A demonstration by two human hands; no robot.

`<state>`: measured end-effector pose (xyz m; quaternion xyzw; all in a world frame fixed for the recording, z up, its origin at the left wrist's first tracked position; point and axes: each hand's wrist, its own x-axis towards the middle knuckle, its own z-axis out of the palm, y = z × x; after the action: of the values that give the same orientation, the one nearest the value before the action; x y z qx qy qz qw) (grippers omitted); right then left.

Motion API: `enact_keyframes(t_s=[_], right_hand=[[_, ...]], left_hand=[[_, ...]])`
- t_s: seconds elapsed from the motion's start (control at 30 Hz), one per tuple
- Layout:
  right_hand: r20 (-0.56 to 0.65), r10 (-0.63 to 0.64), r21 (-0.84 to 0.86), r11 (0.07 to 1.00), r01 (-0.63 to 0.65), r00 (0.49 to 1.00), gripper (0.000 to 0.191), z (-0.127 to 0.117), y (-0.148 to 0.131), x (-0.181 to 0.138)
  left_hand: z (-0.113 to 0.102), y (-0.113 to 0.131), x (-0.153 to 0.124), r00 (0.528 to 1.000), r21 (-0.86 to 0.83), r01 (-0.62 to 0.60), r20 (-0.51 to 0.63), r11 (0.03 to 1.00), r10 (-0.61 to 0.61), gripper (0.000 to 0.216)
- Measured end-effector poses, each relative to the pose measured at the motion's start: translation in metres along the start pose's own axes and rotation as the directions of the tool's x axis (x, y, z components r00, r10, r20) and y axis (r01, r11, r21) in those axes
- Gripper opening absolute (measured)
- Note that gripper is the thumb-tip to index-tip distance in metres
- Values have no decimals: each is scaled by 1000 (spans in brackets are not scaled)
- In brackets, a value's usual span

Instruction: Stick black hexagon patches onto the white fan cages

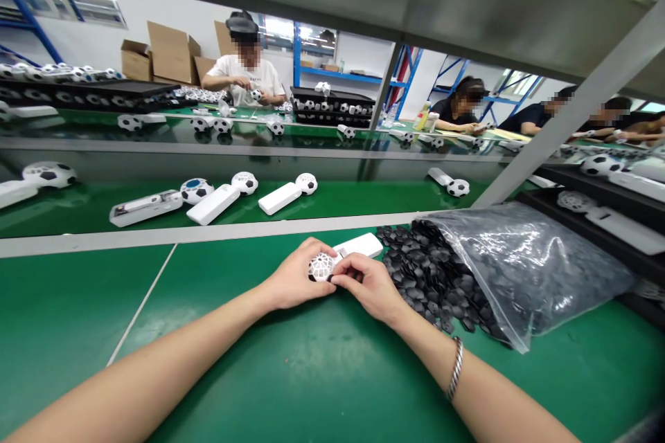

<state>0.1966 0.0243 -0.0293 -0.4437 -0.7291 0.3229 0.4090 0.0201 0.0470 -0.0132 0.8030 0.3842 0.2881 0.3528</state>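
Note:
My left hand [301,275] is closed around the round head of a white football-shaped handheld fan [322,266], whose open lattice faces up. Its flat white handle [362,245] points away to the right, partly behind my fingers. Thumb and forefinger of my right hand [368,284] pinch at the near right side of the round head, where a small dark piece shows at the fingertips, mostly hidden. Just right of that hand, a heap of black plastic pieces [423,270] spills from a clear plastic bag [540,270].
Several white football-headed fans, including one with an open handle [148,208], lie on the green belt [358,197] beyond a pale rail [218,229]. Black trays [623,221] with fans stand at the right. A slanting metal post [566,111] rises there; co-workers sit across the line.

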Motion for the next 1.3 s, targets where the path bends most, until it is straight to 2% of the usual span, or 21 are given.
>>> enact_keyframes(t_s=[0.3, 0.53, 0.73, 1.07, 1.2, 1.3], right_hand=[[-21, 12, 11, 1000, -11, 1000, 4, 0, 1, 0], [-46, 106, -7, 994, -107, 993, 8, 0, -4, 1], [-38, 197, 48, 980, -195, 980, 15, -2, -4, 5], [-48, 107, -58, 992, -110, 993, 17, -3, 0, 2], [-22, 101, -107, 989, -103, 995, 18, -3, 0, 1], [2, 46, -169, 985, -45, 999, 19, -1, 1, -1]], left_hand=[[3, -2, 0, 999, 9, -26, -41, 1000, 26, 39], [5, 2, 1, 998, 6, 6, -65, 1000, -6, 37], [10, 4, -1, 993, -2, 8, -118, 1000, -8, 35], [15, -3, -1, 988, -21, -3, -153, 1000, -1, 38], [15, -4, -3, 986, -68, -5, -164, 998, -7, 41], [14, -4, -4, 989, -103, 1, -148, 995, -16, 43]])
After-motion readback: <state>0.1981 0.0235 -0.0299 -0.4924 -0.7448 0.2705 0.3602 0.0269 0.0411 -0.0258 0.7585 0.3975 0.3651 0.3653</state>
